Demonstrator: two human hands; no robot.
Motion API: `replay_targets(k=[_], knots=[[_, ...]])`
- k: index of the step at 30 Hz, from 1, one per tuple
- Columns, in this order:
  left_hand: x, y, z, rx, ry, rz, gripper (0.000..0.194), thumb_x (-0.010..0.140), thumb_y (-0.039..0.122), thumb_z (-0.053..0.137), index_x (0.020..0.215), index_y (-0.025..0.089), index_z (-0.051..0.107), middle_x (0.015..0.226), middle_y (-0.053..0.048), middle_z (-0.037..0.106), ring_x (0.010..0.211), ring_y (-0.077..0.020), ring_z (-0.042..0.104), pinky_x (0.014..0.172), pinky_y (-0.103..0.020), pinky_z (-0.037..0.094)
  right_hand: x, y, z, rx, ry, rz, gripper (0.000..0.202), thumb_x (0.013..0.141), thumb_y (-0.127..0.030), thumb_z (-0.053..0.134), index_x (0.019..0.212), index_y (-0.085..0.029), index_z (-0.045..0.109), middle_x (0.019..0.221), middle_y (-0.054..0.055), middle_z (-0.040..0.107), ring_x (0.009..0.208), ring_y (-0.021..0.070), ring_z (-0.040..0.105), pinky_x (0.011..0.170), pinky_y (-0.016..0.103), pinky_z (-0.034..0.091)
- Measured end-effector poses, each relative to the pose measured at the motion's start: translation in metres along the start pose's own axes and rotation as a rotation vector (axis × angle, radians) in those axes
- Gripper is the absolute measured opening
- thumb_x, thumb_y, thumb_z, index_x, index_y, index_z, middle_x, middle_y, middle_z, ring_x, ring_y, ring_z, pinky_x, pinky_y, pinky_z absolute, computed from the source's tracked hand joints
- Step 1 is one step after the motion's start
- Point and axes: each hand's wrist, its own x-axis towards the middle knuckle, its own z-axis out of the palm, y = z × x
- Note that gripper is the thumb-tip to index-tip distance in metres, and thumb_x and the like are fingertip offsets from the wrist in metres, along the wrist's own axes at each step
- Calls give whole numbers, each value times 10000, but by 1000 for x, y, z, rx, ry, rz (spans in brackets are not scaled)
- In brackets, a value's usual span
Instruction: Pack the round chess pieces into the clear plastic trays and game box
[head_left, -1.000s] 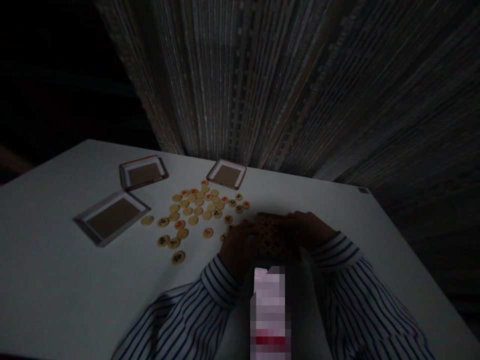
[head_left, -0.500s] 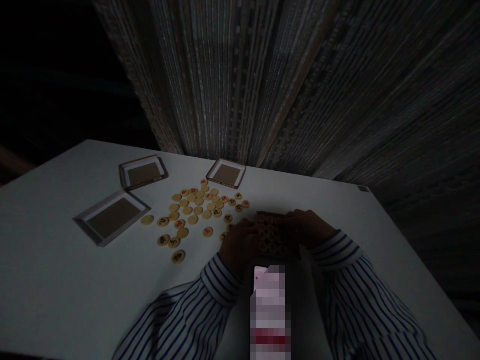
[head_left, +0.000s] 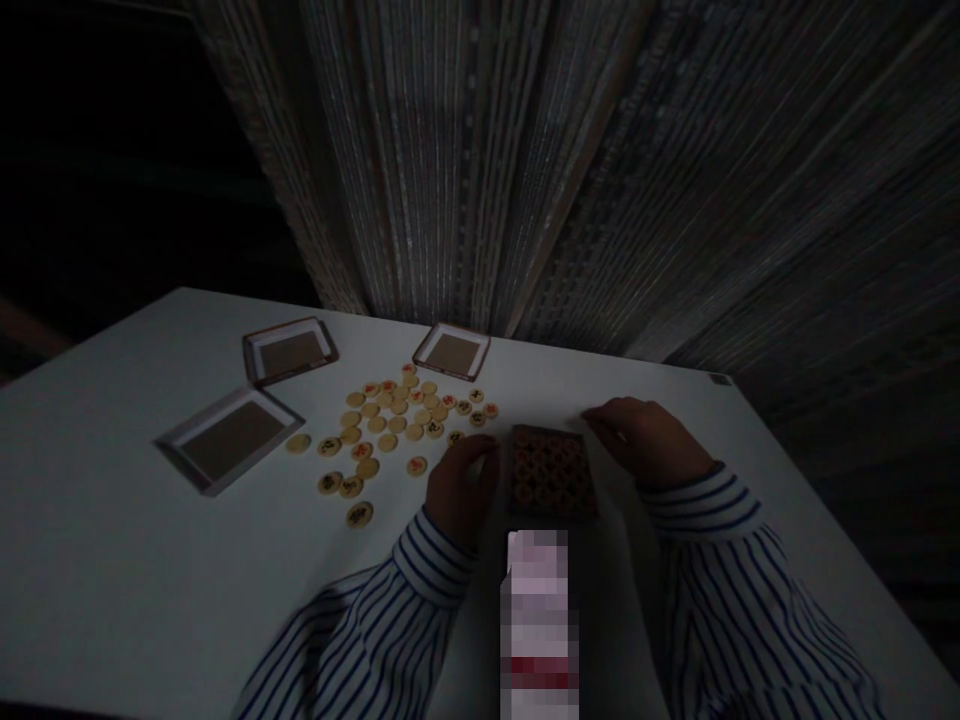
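Taking the box as the centre of your clock, with you at six: both your hands are off it now! A second ago they're crowding its sides; here they part, and the small dark box (head_left: pixel 555 517) sits in plain view, right in front of you. Inside, round pieces (head_left: pixel 543 491) lie in rows, too dim to read. That suggests this layer is settled enough to let go, though plenty more lies loose.

Your left hand (head_left: pixel 460 488) is just beside the box at nine o'clock, fingers half curled; you can't tell from here whether it holds anything. Your right hand (head_left: pixel 649 440), near it at two o'clock, is loosely open, nothing visible in it.

Out toward ten, the loose discs (head_left: pixel 387 441) spread across the white table (head_left: pixel 90 480), some showing red or black characters, others blank-faced. Your left hand stands between them and the box and may hide a few.

Beyond them: one shallow tray (head_left: pixel 481 364) at eleven, a second tray (head_left: pixel 247 358) at ten, and a pale tray (head_left: pixel 172 467) between nine and ten. At six, a bright pixelated object (head_left: pixel 538 615) crowds the near side. The striped curtain (head_left: pixel 465 180) backs twelve; deep shade dulls everything.
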Motion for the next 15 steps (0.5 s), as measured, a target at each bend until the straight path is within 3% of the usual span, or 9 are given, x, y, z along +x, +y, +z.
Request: replay_targets(k=[5, 15], knots=[[4, 2, -8, -38, 119, -29, 150, 758, 241, 501, 836, 175, 610, 836, -50, 657, 770, -148, 615, 696, -268, 504, 2, -7, -8, 31, 108, -29, 231, 825, -208, 430, 909, -171, 641, 828, 69, 662, 757, 183, 590, 667, 294, 429], [16, -3, -26, -127, 325, -166, 191, 728, 295, 544, 821, 150, 625, 800, -53, 666, 703, -141, 615, 661, -269, 509, 21, -29, -26, 86, 172, -93, 234, 831, -217, 425, 933, -170, 630, 838, 65, 652, 781, 177, 571, 697, 288, 396]])
